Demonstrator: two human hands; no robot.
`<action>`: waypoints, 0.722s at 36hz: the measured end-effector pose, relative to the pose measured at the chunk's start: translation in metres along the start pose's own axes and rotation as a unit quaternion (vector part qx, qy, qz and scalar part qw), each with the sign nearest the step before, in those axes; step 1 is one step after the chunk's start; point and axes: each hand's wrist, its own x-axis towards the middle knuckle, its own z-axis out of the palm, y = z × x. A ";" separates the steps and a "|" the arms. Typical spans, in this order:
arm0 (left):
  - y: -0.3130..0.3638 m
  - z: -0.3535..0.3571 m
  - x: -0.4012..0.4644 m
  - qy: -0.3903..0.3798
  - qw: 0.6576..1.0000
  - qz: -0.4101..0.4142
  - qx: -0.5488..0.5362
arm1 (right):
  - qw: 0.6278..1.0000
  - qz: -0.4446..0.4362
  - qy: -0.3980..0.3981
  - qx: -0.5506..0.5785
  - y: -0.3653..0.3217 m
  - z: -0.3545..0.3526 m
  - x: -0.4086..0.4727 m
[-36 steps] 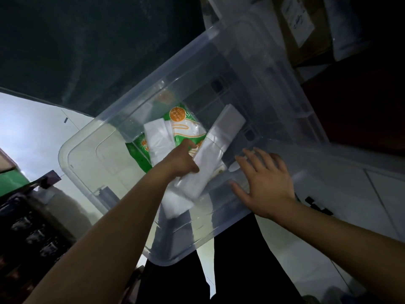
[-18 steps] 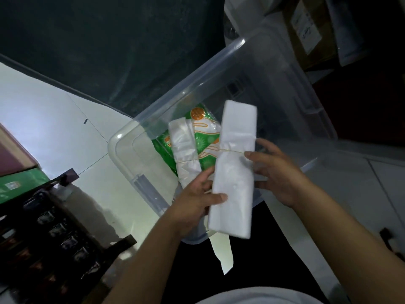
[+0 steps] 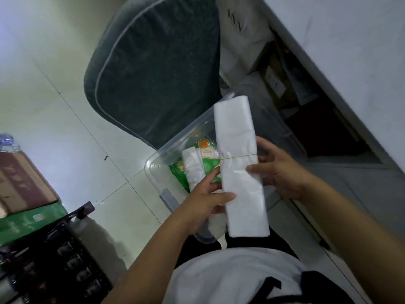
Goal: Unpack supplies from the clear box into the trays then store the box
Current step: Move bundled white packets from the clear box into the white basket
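Supplies are partly out: both my hands, left (image 3: 205, 199) and right (image 3: 279, 172), pinch a banded white bag bundle (image 3: 238, 167) above the clear box (image 3: 157, 170). Inside remain a green packet (image 3: 208, 159) and another bundle (image 3: 191, 170); the box isn't stored yet.

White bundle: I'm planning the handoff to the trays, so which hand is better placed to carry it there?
Probably the left hand: it pinches the white bundle low, nearest the dark trays. The right hand pinches its far edge.
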 end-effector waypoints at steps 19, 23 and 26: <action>0.065 0.085 0.018 -0.103 0.983 0.149 0.032 | 0.979 -0.091 0.181 -0.035 0.010 -0.030 -0.148; 0.049 0.115 0.004 -0.070 0.978 0.189 0.056 | 0.976 -0.094 0.189 -0.060 0.031 -0.044 -0.175; 0.042 0.147 -0.005 -0.060 0.971 0.218 0.072 | 0.965 -0.122 0.216 -0.080 0.036 -0.063 -0.193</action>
